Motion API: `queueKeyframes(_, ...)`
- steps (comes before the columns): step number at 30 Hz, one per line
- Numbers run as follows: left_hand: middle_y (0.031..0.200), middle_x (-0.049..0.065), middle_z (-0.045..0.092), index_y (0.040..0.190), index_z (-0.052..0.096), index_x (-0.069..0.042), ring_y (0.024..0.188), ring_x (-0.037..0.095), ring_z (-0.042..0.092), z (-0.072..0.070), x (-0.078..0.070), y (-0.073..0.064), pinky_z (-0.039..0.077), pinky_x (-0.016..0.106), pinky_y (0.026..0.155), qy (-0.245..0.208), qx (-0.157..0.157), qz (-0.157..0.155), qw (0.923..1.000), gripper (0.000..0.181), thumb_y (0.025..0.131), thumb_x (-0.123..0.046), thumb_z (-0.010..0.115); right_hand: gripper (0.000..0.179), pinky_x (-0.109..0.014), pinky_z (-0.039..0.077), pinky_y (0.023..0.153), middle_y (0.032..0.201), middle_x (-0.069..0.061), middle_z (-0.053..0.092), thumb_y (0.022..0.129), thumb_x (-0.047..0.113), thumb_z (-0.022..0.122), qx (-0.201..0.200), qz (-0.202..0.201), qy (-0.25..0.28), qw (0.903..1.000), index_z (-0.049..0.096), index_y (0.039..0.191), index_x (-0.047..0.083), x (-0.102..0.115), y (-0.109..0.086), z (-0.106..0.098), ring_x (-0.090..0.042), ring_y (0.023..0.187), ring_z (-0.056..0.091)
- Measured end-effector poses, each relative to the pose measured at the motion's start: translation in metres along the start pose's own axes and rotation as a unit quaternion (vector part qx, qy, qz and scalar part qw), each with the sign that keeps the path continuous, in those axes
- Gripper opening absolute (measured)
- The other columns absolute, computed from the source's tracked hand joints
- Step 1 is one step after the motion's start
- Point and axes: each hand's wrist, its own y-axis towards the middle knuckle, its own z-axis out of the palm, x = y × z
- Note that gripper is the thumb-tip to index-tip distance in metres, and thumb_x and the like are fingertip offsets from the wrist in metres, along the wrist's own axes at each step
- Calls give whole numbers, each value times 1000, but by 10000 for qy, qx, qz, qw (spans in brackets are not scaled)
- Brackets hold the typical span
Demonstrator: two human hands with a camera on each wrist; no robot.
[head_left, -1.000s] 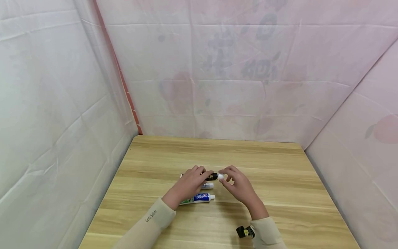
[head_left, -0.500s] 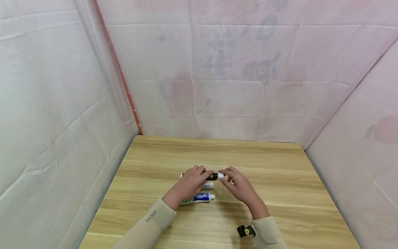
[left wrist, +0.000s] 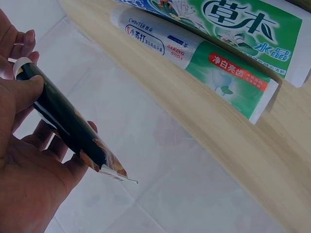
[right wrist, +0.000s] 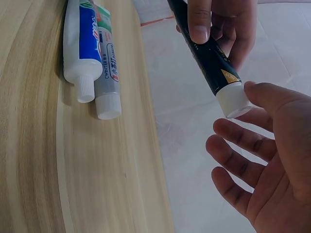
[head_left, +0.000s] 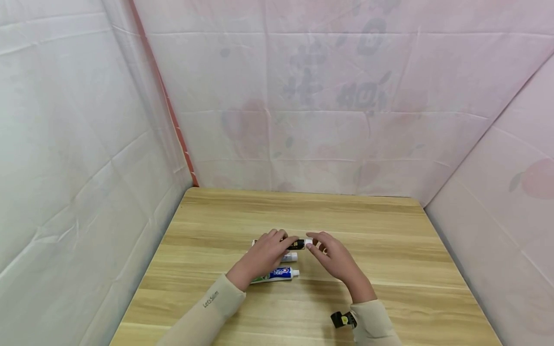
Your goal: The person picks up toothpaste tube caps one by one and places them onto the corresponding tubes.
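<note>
My left hand grips a black tube by its body and holds it level just above the wooden table. Its white cap points right. My right hand is at the cap. In the right wrist view the right hand has its thumb against the white cap, and its other fingers are spread and lie just apart below. In the left wrist view my left hand holds the black tube between thumb and fingers, with the crimped end free.
Two more tubes lie side by side on the table under my left hand: a blue and white one nearer me and a white and green one behind it. Pale cloth walls close in the table's left, back and right.
The right hand has eased its fingers off the cap and shifted slightly; the left hand and the tube have hardly moved.
</note>
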Motion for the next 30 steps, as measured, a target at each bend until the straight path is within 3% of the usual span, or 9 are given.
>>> queueKeyframes(8,119,-2,64,156,53,-22,96,14,52,0,0,0,47,28,79,48,-40,-19,10000,46,111,-23,58,38,-36,57,83,113,4,71,108,41,62,-171,131,43,9998,69,138,19,-4,-3,-2,-10,94,64)
queueKeyframes(15,120,-3,63,157,52,-23,97,14,51,0,1,0,46,28,79,-5,-5,-56,10000,48,109,-21,61,32,-38,56,84,126,-2,70,105,31,69,-574,-185,314,9977,66,135,19,-5,-7,-4,-13,95,66)
queueKeyframes(26,118,-3,63,157,52,-23,93,13,48,0,1,0,43,26,77,-43,-22,-15,10000,49,109,-22,62,37,-39,57,81,121,-1,71,93,10,83,-653,-754,374,9943,69,126,17,-6,-5,-3,-18,91,69)
queueKeyframes(30,117,-3,63,156,53,-23,93,13,48,-1,1,0,43,27,77,-147,-85,19,9999,48,109,-22,62,32,-36,56,80,117,3,71,92,8,84,-598,-764,284,9949,72,120,18,-5,-3,-2,-12,88,67)
